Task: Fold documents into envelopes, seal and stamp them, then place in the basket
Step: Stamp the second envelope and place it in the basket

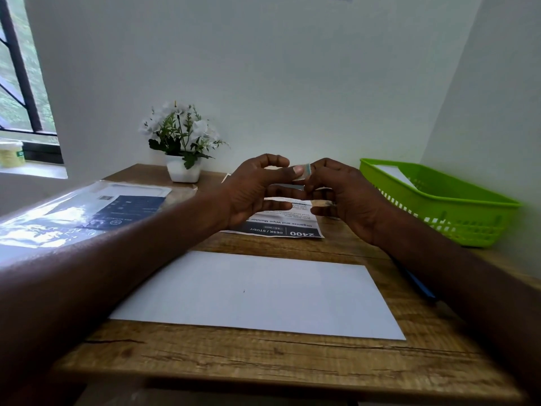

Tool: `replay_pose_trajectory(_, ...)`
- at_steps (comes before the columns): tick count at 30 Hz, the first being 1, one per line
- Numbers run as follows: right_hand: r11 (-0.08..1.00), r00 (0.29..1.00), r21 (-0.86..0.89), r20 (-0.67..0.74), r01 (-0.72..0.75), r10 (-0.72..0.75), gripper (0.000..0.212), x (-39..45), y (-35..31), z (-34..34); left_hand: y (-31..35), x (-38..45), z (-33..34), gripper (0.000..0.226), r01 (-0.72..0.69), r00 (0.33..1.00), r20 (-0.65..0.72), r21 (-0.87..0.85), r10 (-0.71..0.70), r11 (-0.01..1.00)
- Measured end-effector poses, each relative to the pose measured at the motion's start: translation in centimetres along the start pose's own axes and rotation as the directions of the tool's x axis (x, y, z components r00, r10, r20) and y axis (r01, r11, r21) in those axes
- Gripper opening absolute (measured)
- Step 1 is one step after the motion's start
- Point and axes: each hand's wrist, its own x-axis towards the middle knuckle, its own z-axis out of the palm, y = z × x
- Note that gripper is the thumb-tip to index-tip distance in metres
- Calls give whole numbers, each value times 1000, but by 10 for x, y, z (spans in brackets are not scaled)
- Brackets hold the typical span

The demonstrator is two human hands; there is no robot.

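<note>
Above the desk (263, 361), both hands pinch stamp (304, 172).

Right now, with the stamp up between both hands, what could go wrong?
1. The stamp is pinched in midair between the left hand and right hand; it looks small and could slip or curl onto a fingertip.
2. If dropped, it may land on the printed sheet below rather than the white envelope.
3. The right forearm lies over a blue pen near the desk edge; a sweep toward the green basket could knock it off.
</note>
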Motion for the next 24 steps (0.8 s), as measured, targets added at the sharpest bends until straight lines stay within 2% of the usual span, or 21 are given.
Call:
replay_pose_trajectory(8, 998, 998, 65, 64, -27, 23, 11, 2, 2, -1, 0, -2, 0, 24, -25, 999, 46, 121, 19, 992)
replay_pose_trajectory(15, 980, 992, 170, 95, -101, 86, 8, 6, 6, -2, 0, -2, -1, 20, -38, 998, 52, 112, 32, 993)
replay_pose_trajectory(19, 967, 989, 224, 111, -123, 101, 14, 7, 7, -4, 1, -2, 0, 30, -37, 998, 49, 87, 33, 996)
replay_pose_trajectory(24, 945, 979, 274, 144, -176, 141, 12, 7, 7, -5, 1, -1, -1, 28, -36, 998, 53, 89, 32, 995)
